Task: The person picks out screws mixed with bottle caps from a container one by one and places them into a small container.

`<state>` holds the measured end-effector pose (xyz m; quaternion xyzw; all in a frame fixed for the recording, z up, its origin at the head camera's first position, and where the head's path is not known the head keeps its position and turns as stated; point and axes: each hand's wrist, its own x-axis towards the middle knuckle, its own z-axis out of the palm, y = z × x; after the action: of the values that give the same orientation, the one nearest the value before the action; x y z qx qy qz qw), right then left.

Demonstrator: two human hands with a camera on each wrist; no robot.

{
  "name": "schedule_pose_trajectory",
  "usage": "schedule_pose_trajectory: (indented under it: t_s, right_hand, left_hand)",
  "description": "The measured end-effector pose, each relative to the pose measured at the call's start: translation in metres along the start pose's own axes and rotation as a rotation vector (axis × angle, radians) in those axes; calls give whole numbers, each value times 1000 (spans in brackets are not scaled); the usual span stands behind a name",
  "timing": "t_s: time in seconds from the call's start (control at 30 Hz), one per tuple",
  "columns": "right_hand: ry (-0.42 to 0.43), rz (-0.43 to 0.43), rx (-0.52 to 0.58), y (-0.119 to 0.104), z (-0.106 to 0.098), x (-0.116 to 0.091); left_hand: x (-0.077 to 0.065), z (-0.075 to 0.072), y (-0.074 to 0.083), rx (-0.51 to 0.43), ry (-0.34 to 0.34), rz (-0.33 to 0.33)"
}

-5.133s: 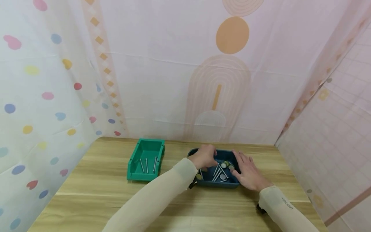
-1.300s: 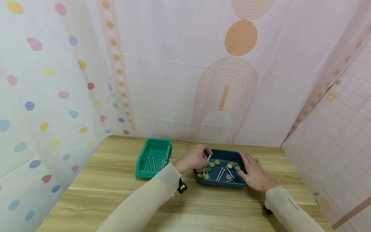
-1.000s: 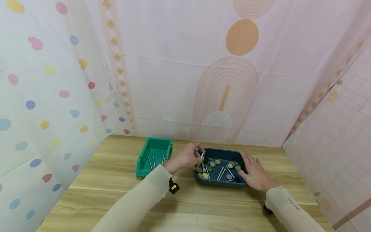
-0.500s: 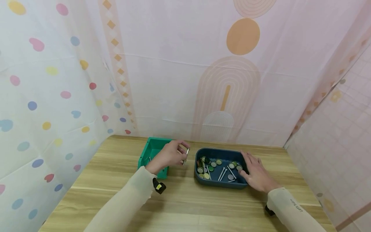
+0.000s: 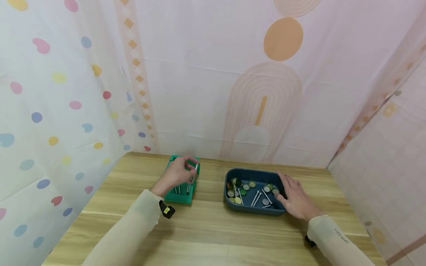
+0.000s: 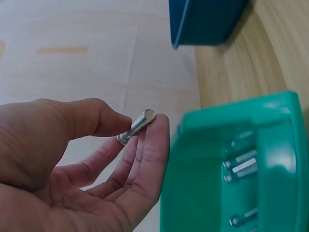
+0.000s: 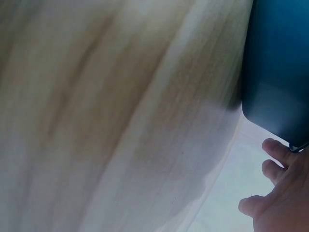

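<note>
left hand point(image 5: 175, 173) grip: bolt point(image 6: 137, 126) pinched, axis tilted | green bin point(image 6: 284, 159) lower right in left-wrist frame | right hand point(image 5: 297, 198) farther (at blue tray point(image 5: 254, 210), head-frame right)

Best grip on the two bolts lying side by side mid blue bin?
I'd pinch the two bolts together across mid-shaft, thumb and finger on their outer long sides, coming from above. They're slender and nearly parallel, so one pinch could likely span both; the blue bin has walls all round, making a low sideways approach awkward.
</note>
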<state>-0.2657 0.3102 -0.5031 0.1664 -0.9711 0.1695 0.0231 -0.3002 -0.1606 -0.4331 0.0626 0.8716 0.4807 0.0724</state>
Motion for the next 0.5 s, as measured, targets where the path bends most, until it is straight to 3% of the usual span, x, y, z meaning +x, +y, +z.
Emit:
schedule_pose_trajectory:
  t_s: [0.17,0.5]
  right_hand:
    - [1,4,5,1,-4,-3]
    - [-5,26,0,9,-16,-11]
  left_hand:
    - [2,-3,-8,28,31,-19]
    - [16,6,-12,184,0,-13]
